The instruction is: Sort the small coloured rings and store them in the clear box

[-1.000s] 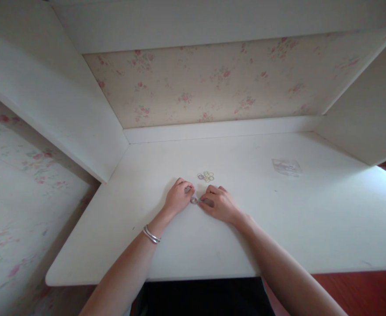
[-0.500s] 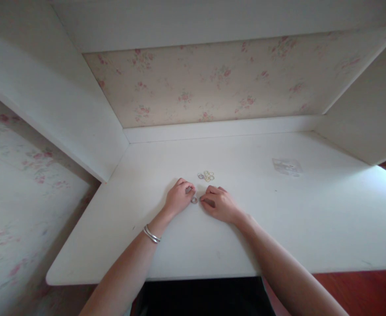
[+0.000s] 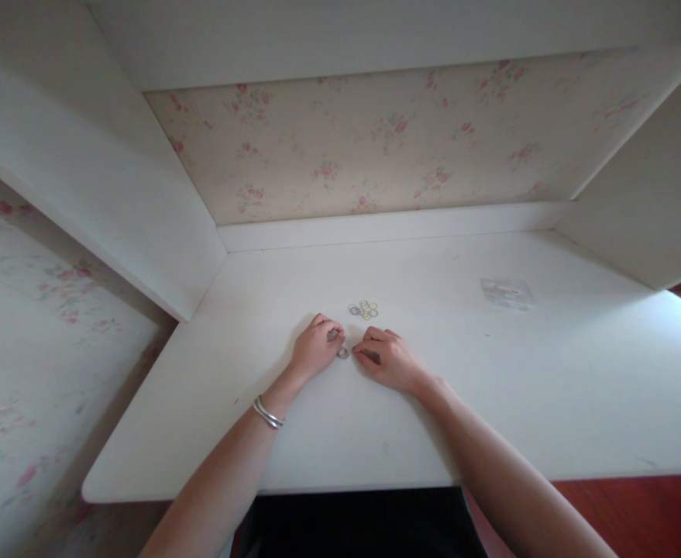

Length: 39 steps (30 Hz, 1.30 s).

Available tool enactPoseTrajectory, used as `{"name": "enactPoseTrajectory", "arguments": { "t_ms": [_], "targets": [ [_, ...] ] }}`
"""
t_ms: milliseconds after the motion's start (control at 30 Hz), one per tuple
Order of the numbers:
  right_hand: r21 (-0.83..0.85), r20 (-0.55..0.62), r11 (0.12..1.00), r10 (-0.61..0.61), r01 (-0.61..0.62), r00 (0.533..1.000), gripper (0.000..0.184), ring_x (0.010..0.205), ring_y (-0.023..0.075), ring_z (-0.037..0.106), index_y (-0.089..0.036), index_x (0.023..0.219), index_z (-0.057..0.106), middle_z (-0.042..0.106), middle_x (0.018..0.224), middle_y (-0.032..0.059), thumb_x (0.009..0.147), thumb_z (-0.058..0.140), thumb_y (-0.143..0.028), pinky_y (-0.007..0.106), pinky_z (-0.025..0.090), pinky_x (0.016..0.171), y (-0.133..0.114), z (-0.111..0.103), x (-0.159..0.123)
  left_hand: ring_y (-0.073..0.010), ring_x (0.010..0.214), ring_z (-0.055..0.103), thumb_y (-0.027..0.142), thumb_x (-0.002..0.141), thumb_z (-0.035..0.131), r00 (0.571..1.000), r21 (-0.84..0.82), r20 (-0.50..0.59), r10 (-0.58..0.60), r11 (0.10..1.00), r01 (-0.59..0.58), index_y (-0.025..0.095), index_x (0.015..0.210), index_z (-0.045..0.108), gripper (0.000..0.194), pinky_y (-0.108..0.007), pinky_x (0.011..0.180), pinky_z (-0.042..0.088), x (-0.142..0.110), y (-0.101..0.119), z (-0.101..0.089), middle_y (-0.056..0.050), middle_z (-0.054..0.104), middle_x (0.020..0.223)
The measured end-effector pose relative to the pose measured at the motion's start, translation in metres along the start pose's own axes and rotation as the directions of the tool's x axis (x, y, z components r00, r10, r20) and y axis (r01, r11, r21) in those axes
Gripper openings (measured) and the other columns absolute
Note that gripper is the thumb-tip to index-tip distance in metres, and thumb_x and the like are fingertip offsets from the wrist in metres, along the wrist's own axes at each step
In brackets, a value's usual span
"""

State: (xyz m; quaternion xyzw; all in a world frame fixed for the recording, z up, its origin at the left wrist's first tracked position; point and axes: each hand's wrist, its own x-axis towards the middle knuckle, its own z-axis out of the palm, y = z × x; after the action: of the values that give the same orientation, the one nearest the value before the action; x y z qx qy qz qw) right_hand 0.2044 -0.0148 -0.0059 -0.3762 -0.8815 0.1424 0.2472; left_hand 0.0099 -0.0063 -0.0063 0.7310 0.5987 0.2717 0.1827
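Note:
Both my hands rest on a white desk (image 3: 491, 403), fingers curled and nearly meeting. Between the fingertips lies a small metal ring (image 3: 343, 353). My left hand (image 3: 315, 349), with a silver bangle (image 3: 267, 415) on its wrist, pinches the ring's left side. My right hand (image 3: 387, 360) is closed in a pinch against the ring's right side; whether it holds something else there is too small to tell. Just beyond the hands lies a little cluster of several gold and silver rings (image 3: 364, 310).
A small clear plastic bag (image 3: 506, 293) lies flat on the desk to the far right. White side panels wall the desk on the left and right, with flowered wallpaper (image 3: 375, 147) behind. The desk's front edge runs below my forearms.
A thin piece seen beside the ring under my right fingertips a second ago no longer shows. Otherwise the hands have hardly moved.

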Motion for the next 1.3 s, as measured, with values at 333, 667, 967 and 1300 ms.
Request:
{"name": "enactPoseTrajectory", "arguments": {
  "t_ms": [333, 667, 967, 1300],
  "targets": [
    [-0.017, -0.006, 0.999, -0.031, 0.031, 0.999, 0.018, 0.075, 0.0117, 0.058, -0.023, 0.089, 0.069, 0.062, 0.085, 0.0021, 0.084, 0.053, -0.018, 0.027, 0.04, 0.075, -0.0012, -0.0003, 0.0003, -0.0145, 0.083, 0.059, 0.031, 0.085, 0.054, 1.0, -0.004, 0.013, -0.006, 1.0, 0.006, 0.023, 0.087, 0.067, 0.015, -0.026, 0.075, 0.046, -0.0001, 0.0011, -0.001, -0.002, 0.06, 0.094],
    [-0.03, 0.019, 0.998, -0.057, 0.057, 0.998, 0.018, 0.073, 0.0112, 0.056, -0.024, 0.087, 0.07, 0.061, 0.081, 0.0009, 0.086, 0.053, -0.021, 0.026, 0.038, 0.074, -0.0021, -0.0015, -0.0004, -0.0139, 0.081, 0.059, 0.032, 0.085, 0.052, 1.0, 0.002, 0.016, 0.012, 1.0, -0.012, 0.023, 0.086, 0.066, 0.017, -0.026, 0.073, 0.045, 0.0002, -0.0007, -0.0007, -0.001, 0.059, 0.093],
    [-0.037, -0.146, 0.997, 0.057, -0.063, 0.988, 0.017, 0.069, 0.0108, 0.055, -0.021, 0.082, 0.069, 0.06, 0.079, 0.0019, 0.086, 0.052, -0.022, 0.024, 0.039, 0.07, -0.0003, 0.0007, 0.0003, -0.0135, 0.08, 0.058, 0.031, 0.085, 0.053, 0.999, -0.012, 0.031, 0.012, 1.0, -0.011, 0.023, 0.087, 0.067, 0.017, -0.025, 0.073, 0.046, 0.0017, -0.0013, -0.001, -0.002, 0.06, 0.092],
    [-0.081, -0.162, 0.995, 0.042, -0.056, 0.986, 0.017, 0.069, 0.0103, 0.055, -0.022, 0.082, 0.068, 0.06, 0.078, 0.0013, 0.087, 0.052, -0.021, 0.024, 0.037, 0.071, -0.0019, -0.0029, -0.0019, -0.0132, 0.079, 0.06, 0.028, 0.086, 0.05, 0.996, 0.013, -0.007, 0.091, 0.996, -0.091, 0.022, 0.09, 0.067, 0.018, -0.025, 0.075, 0.048, 0.0085, -0.0081, -0.0017, -0.002, 0.062, 0.091]
  ]
}}
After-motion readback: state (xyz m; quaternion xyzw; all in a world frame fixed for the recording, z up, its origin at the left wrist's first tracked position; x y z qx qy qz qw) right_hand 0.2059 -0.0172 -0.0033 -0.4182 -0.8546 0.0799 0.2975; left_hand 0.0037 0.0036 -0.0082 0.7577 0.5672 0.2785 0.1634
